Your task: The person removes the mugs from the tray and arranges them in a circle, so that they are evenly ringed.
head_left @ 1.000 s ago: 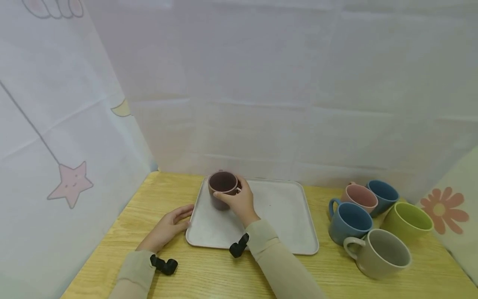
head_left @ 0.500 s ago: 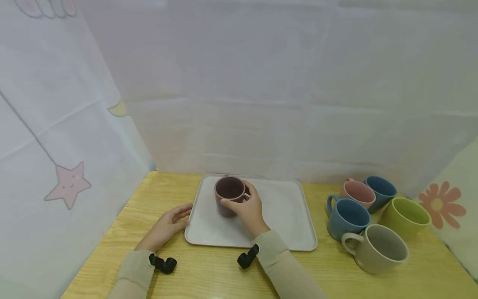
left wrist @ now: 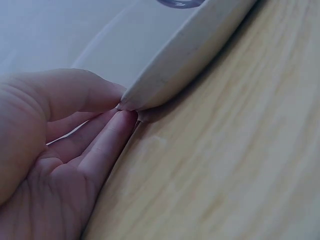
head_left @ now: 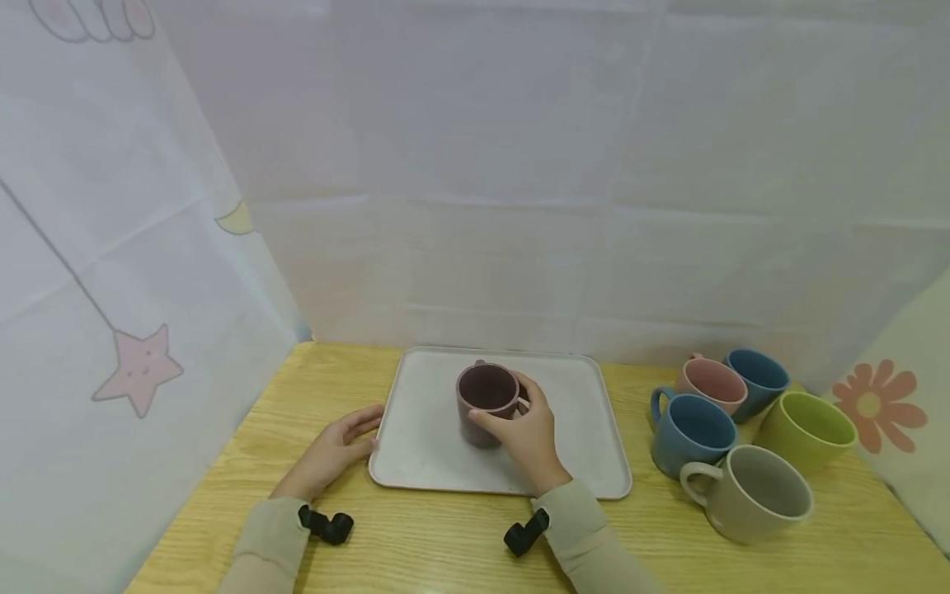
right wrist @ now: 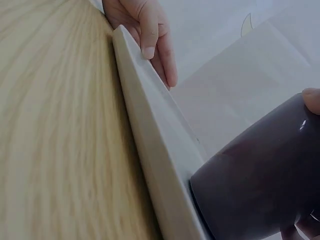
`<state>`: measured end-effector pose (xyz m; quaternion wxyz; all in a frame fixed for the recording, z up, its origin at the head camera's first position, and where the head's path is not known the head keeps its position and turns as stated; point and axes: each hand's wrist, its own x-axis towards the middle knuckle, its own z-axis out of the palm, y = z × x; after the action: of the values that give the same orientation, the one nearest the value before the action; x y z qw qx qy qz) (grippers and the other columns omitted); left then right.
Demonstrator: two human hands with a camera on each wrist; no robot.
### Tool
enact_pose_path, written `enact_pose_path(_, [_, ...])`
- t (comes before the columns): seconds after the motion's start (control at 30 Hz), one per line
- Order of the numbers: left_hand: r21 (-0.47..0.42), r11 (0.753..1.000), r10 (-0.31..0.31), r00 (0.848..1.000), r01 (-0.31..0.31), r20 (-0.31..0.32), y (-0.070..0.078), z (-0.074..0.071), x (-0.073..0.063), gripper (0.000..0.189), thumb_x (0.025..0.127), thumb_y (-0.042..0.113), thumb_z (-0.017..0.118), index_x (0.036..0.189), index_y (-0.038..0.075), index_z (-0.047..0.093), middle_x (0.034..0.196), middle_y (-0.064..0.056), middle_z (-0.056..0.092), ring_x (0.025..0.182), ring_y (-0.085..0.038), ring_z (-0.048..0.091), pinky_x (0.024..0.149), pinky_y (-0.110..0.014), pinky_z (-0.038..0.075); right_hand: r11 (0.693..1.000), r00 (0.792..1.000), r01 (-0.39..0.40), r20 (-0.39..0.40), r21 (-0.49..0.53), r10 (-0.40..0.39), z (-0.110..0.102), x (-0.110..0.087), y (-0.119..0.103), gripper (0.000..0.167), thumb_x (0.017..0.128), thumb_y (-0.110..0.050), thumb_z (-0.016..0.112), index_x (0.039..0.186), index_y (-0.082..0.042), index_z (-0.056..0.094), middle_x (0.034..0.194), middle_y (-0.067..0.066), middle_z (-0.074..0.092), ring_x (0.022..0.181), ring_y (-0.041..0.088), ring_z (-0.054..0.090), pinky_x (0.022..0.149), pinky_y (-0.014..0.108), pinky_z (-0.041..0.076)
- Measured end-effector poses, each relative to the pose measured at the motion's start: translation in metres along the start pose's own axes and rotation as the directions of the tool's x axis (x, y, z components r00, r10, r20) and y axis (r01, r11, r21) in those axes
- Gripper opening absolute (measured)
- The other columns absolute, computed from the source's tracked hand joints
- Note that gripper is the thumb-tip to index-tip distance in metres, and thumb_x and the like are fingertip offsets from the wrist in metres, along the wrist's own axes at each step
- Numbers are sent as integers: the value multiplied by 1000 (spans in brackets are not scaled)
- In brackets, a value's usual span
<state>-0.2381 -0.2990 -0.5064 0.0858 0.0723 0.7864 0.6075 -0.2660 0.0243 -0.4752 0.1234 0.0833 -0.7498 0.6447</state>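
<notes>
My right hand (head_left: 529, 433) grips a dark purple-brown mug (head_left: 482, 427), thumb on its near side and fingers round its right side. The mug is upright over the middle-left of a white tray (head_left: 586, 462), open top facing up. In the right wrist view the mug's base (right wrist: 210, 205) is right at the tray surface. A small nub of the same colour shows behind its rim. My left hand (head_left: 330, 450) lies at the tray's left edge with fingers extended. In the left wrist view its thumb (left wrist: 95, 92) and fingertips touch the tray corner.
Several mugs cluster to the tray's right: pink (head_left: 712, 386), two blue, the nearer blue mug (head_left: 690, 433) and the farther blue mug (head_left: 759, 379), green (head_left: 805, 433) and grey-beige (head_left: 753, 495). A white printed cloth (head_left: 475, 206) hangs behind the wooden table (head_left: 416, 544).
My right hand has carried the purple-brown mug from the tray's far-left corner rightward and nearer to me. My left hand has stayed at the tray's left edge.
</notes>
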Motion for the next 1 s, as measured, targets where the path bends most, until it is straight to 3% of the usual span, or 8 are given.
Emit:
enact_pose_path(0.4, [-10, 1000, 11, 1000, -11, 19, -3, 7, 3, 62, 102, 11, 62, 157, 4, 35, 156, -20, 41, 147, -34, 33, 98, -11, 41, 987, 994, 105, -23, -118, -109, -58, -20, -11, 83, 68, -22, 97, 138, -10, 54, 134, 7, 57, 119, 26, 55, 106, 52, 43])
enact_pose_path(0.5, [1, 1000, 18, 1000, -18, 14, -3, 7, 4, 62, 102, 11, 62, 157, 4, 35, 156, -20, 42, 148, -34, 33, 98, -10, 40, 983, 991, 123, -32, -137, -128, -73, -22, -15, 83, 68, -18, 97, 138, -10, 54, 134, 7, 57, 118, 25, 56, 104, 49, 45])
enact_pose_path(0.73, [17, 999, 30, 999, -30, 12, 0, 5, 6, 61, 102, 13, 62, 157, 5, 35, 156, -20, 42, 148, -34, 33, 97, -10, 40, 981, 983, 150, -88, -125, -161, -110, -32, -27, 78, 72, -8, 92, 140, -6, 53, 133, 7, 57, 115, 23, 53, 94, 27, 43])
enact_pose_path(1.0, [30, 999, 27, 1000, -27, 7, 1, 0, -2, 63, 102, 15, 62, 158, 5, 34, 157, -21, 40, 148, -36, 31, 97, -9, 39, 974, 962, 200, -169, -103, -216, -143, -46, -51, 78, 72, 8, 87, 140, 1, 50, 132, 7, 56, 118, 26, 53, 98, 22, 45])
